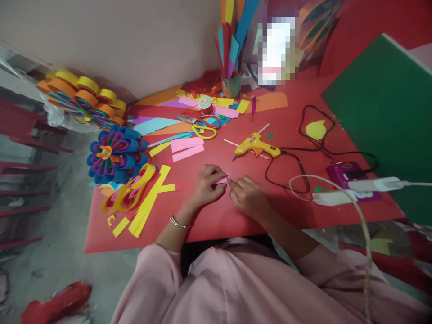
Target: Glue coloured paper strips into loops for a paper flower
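Between my hands, just above the red table (209, 234), is a small pink paper strip (222, 181). My left hand (208, 185) pinches it between thumb and fingers. My right hand (248, 194) meets it at its right end, fingers curled, with the fingertips on the paper. Beyond my hands lie pink paper strips (185, 148). A yellow glue gun (258, 146) rests on its side to the right of them, its nozzle pointing toward my left. Scissors (204, 126) with red and yellow handles lie on coloured strips farther back.
Blue-purple (116, 155) and orange-yellow paper flowers (86, 99) stand at the left, near yellow strips (148, 202). A cup (231, 85) of coloured strips is at the back. A black cord (286, 180) and purple power socket (344, 173) lie right, before a green board (381, 103).
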`<state>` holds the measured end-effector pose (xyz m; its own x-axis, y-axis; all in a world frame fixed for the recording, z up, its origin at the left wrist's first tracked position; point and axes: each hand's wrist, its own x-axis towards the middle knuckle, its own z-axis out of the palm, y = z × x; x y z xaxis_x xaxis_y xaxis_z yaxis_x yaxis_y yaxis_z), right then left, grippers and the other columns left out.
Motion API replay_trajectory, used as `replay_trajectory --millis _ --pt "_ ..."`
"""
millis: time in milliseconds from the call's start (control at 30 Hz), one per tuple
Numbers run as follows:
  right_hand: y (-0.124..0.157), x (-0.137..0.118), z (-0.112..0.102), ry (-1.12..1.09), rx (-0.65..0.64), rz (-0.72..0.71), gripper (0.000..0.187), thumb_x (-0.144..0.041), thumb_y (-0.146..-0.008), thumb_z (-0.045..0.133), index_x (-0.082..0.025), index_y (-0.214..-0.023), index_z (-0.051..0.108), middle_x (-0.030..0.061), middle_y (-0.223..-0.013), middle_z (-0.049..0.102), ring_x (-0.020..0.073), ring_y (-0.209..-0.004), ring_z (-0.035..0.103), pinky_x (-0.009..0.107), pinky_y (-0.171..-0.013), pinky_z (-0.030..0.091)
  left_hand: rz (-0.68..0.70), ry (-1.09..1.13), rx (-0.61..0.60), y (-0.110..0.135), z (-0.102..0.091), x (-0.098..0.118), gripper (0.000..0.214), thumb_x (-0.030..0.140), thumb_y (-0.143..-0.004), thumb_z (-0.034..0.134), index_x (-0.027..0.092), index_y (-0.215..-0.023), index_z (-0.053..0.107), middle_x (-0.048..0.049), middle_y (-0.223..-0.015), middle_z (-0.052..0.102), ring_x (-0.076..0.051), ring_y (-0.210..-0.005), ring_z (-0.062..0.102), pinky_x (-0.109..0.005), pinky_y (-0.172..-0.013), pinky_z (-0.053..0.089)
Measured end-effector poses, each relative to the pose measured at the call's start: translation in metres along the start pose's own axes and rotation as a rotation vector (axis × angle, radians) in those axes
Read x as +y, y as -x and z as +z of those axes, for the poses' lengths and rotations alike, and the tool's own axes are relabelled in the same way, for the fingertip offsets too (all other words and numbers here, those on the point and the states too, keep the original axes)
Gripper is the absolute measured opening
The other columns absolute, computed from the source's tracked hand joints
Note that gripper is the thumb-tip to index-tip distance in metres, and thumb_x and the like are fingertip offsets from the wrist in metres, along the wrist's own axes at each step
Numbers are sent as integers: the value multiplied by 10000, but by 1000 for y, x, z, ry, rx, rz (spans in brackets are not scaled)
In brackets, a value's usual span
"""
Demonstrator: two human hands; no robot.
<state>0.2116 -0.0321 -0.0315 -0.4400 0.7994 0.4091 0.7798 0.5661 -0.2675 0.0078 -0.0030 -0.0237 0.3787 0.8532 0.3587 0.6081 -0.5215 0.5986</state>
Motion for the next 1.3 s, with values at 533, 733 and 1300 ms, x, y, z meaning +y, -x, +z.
replay_trajectory --millis 533,733,1300 --pt "0 -3 6 22 42 20 307 -197 -982 549 -154 -1153 799 34 -742 680 186 -777 544 343 -666 330 -9 -2 -15 0 -1 -2 240 271 -878 704 225 -1110 750 -72 -1039 667 -231 -1026 610 -416 -920 533" --pt "0 -2 3 -11 27 27 324 -172 -971 544 -142 -1183 786 32 -749 678 183 -783 546 342 -683 328 1 6 -1 0 0 -1 241 251 -877 702 226 -1113 749 -65 -1024 670 -224 -1010 609 -408 -909 528" --pt "-2 -3 3 -40 -63 71 329 -190 -966 560 -144 -1202 785 45 -756 703 191 -780 559 348 -675 339 -34 -24 -45 -2 -4 5 238 271 -905 673 227 -1129 742 -68 -1044 670 -222 -1037 616 -412 -917 531"
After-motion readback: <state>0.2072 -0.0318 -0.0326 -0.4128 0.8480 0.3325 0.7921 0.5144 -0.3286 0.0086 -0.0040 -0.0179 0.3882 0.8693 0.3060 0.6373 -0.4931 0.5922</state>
